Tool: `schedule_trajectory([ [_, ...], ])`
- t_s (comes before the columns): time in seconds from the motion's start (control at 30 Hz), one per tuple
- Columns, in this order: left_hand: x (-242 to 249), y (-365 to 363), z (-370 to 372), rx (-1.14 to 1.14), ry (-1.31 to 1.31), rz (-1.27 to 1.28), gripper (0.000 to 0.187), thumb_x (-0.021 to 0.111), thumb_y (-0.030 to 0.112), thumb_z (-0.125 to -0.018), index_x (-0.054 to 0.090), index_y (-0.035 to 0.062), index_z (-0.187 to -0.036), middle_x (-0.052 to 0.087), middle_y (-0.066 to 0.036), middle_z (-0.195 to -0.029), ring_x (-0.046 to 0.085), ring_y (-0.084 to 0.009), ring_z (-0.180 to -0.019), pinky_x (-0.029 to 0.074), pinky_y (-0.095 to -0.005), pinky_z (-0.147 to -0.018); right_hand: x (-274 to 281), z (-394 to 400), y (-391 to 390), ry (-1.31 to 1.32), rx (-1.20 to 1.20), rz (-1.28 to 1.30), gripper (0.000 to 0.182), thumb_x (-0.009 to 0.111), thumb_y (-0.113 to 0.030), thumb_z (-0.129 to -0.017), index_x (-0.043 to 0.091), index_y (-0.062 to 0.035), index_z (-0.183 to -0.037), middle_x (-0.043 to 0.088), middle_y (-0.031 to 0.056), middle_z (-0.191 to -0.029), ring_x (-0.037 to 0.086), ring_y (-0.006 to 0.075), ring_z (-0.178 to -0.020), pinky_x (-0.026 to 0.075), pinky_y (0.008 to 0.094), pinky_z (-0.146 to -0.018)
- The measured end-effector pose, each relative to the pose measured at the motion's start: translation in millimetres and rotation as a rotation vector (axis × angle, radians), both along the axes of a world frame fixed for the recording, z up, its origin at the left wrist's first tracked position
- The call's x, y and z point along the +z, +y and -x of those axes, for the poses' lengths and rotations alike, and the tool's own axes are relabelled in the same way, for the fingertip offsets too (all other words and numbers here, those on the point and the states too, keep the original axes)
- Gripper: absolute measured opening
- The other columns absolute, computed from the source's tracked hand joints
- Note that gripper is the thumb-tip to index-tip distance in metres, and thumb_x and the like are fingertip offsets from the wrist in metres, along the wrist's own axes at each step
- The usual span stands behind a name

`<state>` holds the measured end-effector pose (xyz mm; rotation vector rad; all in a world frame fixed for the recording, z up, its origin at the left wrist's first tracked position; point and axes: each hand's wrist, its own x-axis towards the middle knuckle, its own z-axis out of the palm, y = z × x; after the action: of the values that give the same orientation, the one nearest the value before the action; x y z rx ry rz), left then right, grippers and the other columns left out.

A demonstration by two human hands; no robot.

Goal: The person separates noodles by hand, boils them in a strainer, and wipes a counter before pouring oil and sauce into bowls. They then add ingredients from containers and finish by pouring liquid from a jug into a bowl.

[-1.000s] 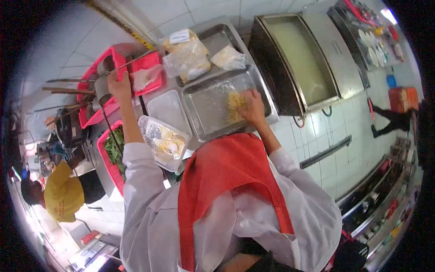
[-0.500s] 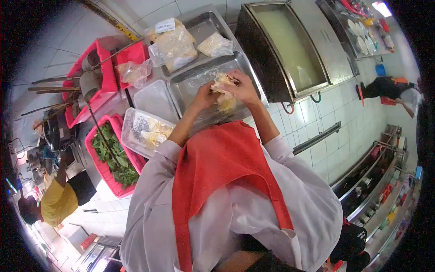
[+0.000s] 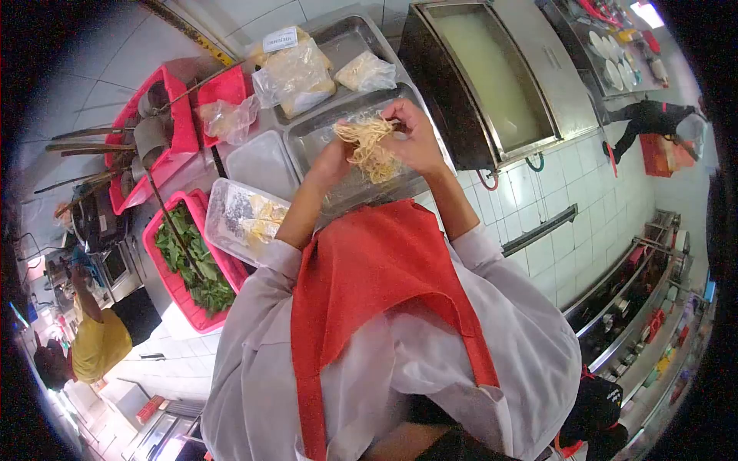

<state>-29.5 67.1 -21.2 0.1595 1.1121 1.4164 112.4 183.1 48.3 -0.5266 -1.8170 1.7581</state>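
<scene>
A loose tangle of pale yellow noodles (image 3: 369, 146) is held up between my two hands, over a metal tray (image 3: 307, 142). My left hand (image 3: 330, 163) grips it from the left, its fingers partly hidden behind the strands. On the other side my right hand (image 3: 419, 140) has curled fingers and thumb closed on the noodles. Left of my left forearm, a white plastic tray (image 3: 227, 217) contains flat, floury yellowish pieces (image 3: 265, 219). Beyond my hands, a large plastic bag of noodles (image 3: 300, 73) and a smaller bag (image 3: 367, 73) lie on another metal tray (image 3: 346, 34).
Pink baskets stand to the left, one with green leaves (image 3: 188, 261), one with long-handled strainers (image 3: 151, 138). A vat of cloudy liquid (image 3: 492, 77) is at the right. People in a yellow shirt (image 3: 102, 346) and dark clothes (image 3: 649, 123) are farther off.
The noodles have spread from a compact bundle into loose hanging strands. My hands have moved apart slightly, the left one shifting left. The person at the right has moved.
</scene>
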Motion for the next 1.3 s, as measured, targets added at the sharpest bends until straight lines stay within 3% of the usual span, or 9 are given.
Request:
schedule_trajectory([
  [0.17,6,-1,2,0.005,0.064,0.016,0.053,0.027,0.047,-0.098,0.049,0.0054,-0.121,0.059,-0.007,-0.114,0.057,-0.0182,-0.1,0.046,-0.0345,-0.087,44,-4,-1,0.272,0.053,0.28,0.042,0.066,0.009,-0.065,0.047,-0.0065,-0.1,0.055,0.0021,-0.095,0.055,0.0109,-0.09,0.044,0.0257,-0.079],
  [0.4,55,12,-5,0.027,-0.038,-0.115,0.036,0.046,0.031,-0.096,0.05,0.0034,-0.119,0.059,-0.005,-0.111,0.057,-0.0145,-0.098,0.047,-0.0295,-0.083,30,-12,9,-0.228,0.076,-0.529,0.034,0.067,0.002,-0.067,0.054,-0.004,-0.098,0.057,0.0008,-0.094,0.054,0.0084,-0.086,0.044,0.0252,-0.073],
  [0.57,45,-6,11,-0.07,0.689,-0.151,0.035,0.062,-0.002,-0.076,0.055,0.0048,-0.109,0.061,-0.002,-0.099,0.057,-0.0113,-0.088,0.047,-0.0259,-0.076,37,-20,21,-0.237,0.014,-0.26,0.024,0.066,0.001,-0.067,0.056,-0.0018,-0.088,0.058,0.0023,-0.09,0.055,0.0092,-0.079,0.044,0.0226,-0.067],
  [0.8,-31,-10,33,-0.135,0.784,-0.059,0.029,0.057,-0.003,-0.077,0.059,0.0072,-0.104,0.061,-0.002,-0.092,0.054,-0.0116,-0.078,0.044,-0.0269,-0.069,75,-17,17,0.011,-0.07,-0.45,0.023,0.073,-0.004,-0.063,0.06,-0.0014,-0.081,0.059,0.0068,-0.09,0.058,0.0133,-0.078,0.047,0.0242,-0.065],
  [0.87,-49,-7,39,-0.166,1.105,-0.133,0.027,0.052,0.004,-0.082,0.058,0.0048,-0.109,0.062,-0.004,-0.089,0.055,-0.0123,-0.077,0.045,-0.028,-0.069,84,-16,17,0.116,-0.122,-0.501,0.02,0.072,0.0,-0.065,0.059,0.0003,-0.081,0.058,0.0068,-0.093,0.056,0.01,-0.079,0.046,0.0224,-0.066],
  [0.97,-108,-3,42,-0.046,0.907,-0.123,0.031,0.047,0.022,-0.09,0.058,0.0016,-0.111,0.063,-0.005,-0.088,0.055,-0.0137,-0.078,0.044,-0.0286,-0.072,104,-13,22,0.04,-0.086,-0.644,0.02,0.077,-0.009,-0.06,0.067,-0.0056,-0.078,0.059,0.0076,-0.101,0.06,0.016,-0.081,0.048,0.0246,-0.065],
  [1.1,-30,1,23,0.035,0.524,0.043,0.048,0.037,0.041,-0.096,0.057,0.0001,-0.111,0.063,-0.007,-0.096,0.058,-0.0163,-0.086,0.045,-0.0302,-0.08,131,-19,27,0.156,-0.101,-0.58,0.018,0.075,-0.009,-0.062,0.069,-0.007,-0.08,0.06,0.0061,-0.102,0.059,0.0148,-0.083,0.047,0.0236,-0.064],
  [1.17,-22,1,23,-0.046,0.234,-0.117,0.061,0.025,0.053,-0.096,0.048,0.0058,-0.125,0.056,-0.01,-0.12,0.054,-0.0247,-0.111,0.043,-0.0421,-0.095,136,-15,27,0.112,-0.105,-0.688,0.017,0.073,-0.008,-0.064,0.069,-0.0069,-0.08,0.061,0.006,-0.1,0.06,0.0153,-0.082,0.048,0.0244,-0.064],
  [1.3,13,3,11,0.047,-0.044,-0.068,0.064,0.026,0.057,-0.094,0.056,0.0037,-0.114,0.061,-0.008,-0.108,0.06,-0.0205,-0.097,0.049,-0.0339,-0.083,128,-5,28,0.148,-0.027,-0.428,0.02,0.069,-0.007,-0.066,0.067,-0.0061,-0.086,0.061,0.0078,-0.096,0.061,0.018,-0.079,0.049,0.0274,-0.062],
])
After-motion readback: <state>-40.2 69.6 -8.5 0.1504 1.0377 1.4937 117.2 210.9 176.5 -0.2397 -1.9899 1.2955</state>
